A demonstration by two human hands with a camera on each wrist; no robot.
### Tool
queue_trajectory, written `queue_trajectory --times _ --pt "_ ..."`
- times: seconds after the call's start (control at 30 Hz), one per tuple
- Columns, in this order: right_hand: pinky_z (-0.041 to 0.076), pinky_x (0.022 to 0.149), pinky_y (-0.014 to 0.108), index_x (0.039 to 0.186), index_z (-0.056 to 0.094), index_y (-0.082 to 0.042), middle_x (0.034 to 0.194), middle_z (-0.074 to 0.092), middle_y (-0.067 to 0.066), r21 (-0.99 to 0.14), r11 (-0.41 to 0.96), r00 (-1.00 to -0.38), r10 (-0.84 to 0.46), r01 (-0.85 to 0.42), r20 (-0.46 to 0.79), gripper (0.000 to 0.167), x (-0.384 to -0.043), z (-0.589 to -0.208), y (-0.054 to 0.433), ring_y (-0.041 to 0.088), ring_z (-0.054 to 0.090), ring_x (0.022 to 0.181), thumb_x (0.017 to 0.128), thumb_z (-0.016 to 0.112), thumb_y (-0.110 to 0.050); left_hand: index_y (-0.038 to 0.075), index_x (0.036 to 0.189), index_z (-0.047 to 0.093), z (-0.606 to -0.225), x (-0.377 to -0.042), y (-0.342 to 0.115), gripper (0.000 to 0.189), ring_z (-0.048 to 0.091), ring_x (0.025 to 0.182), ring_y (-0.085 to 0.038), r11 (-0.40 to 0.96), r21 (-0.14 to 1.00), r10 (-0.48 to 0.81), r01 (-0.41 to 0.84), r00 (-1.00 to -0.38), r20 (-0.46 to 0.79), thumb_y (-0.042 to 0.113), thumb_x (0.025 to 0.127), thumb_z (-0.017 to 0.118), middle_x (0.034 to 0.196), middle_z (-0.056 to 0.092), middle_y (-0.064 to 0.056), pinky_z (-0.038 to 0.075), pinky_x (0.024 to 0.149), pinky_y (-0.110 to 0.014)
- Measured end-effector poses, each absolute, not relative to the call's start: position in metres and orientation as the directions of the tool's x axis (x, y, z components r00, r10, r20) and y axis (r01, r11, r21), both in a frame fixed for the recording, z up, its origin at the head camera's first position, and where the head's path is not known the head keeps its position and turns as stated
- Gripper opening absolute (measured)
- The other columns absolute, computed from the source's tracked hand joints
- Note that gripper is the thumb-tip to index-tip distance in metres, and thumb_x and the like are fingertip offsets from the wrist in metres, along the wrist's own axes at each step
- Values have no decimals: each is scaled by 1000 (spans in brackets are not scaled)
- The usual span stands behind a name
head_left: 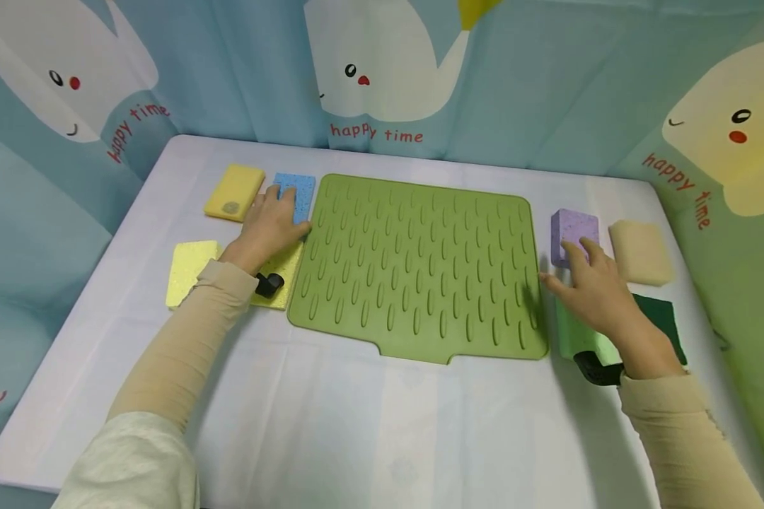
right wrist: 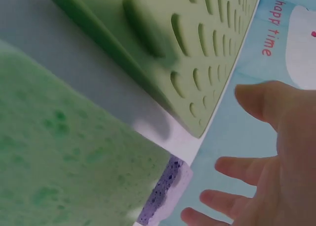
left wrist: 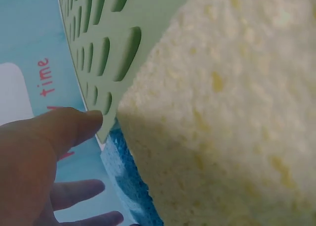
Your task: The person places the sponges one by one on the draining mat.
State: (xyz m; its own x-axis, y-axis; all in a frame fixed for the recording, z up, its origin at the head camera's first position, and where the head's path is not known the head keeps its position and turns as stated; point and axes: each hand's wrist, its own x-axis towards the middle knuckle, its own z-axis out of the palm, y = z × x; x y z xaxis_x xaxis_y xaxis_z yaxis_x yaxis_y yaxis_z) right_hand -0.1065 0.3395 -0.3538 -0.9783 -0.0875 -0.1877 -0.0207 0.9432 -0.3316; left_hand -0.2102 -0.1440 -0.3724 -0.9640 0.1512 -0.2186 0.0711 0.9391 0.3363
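My left hand (head_left: 269,225) reaches over a blue sponge (head_left: 302,191), its fingers spread and holding nothing. In the left wrist view the thumb and fingers stand beside that sponge; whether they touch it I cannot tell. A yellow sponge (head_left: 286,272) lies beneath the left wrist. Over on the right, my right hand (head_left: 592,286) hovers near a purple sponge (head_left: 576,225) with fingers apart and nothing in them. Below its palm lies a green sponge (head_left: 569,332), partly hidden by the hand. Between both hands lies a green ribbed silicone mat (head_left: 420,268).
Another yellow sponge (head_left: 235,187) and a pale yellow one (head_left: 191,265) lie at the left. A beige sponge (head_left: 641,251) and a dark green pad (head_left: 665,318) are at the right. A patterned curtain (head_left: 516,85) surrounds the white table (head_left: 331,424).
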Motion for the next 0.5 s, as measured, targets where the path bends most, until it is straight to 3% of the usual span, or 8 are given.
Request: queue_trajectory --times 0.13,0.33,0.5 --pt "19 102 79 153 22 7 157 6 39 -312 948 -970 -127 -58 -205 78 -98 -356 331 66 14 137 102 49 -45 -2 153 28 -374 -208 -146 71 17 147 -50 945 320 150 72 -962 -226 34 99 57 160 16 -31 22 119 -62" --pt "2 113 75 154 21 5 160 6 34 -284 950 -958 -191 -126 -214 78 -87 -366 311 56 8 145 102 50 -45 -2 152 32 -378 -207 -147 69 18 147 -50 948 312 141 66 -965 -222 35 100 56 159 18 -32 23 119 -61" --pt "1 115 73 154 22 7 161 9 33 -273 952 -949 -209 -142 -235 79 -79 -378 301 52 8 148 102 51 -45 0 152 32 -379 -207 -146 69 18 147 -49 942 329 143 65 -966 -218 36 99 57 159 19 -31 25 119 -60"
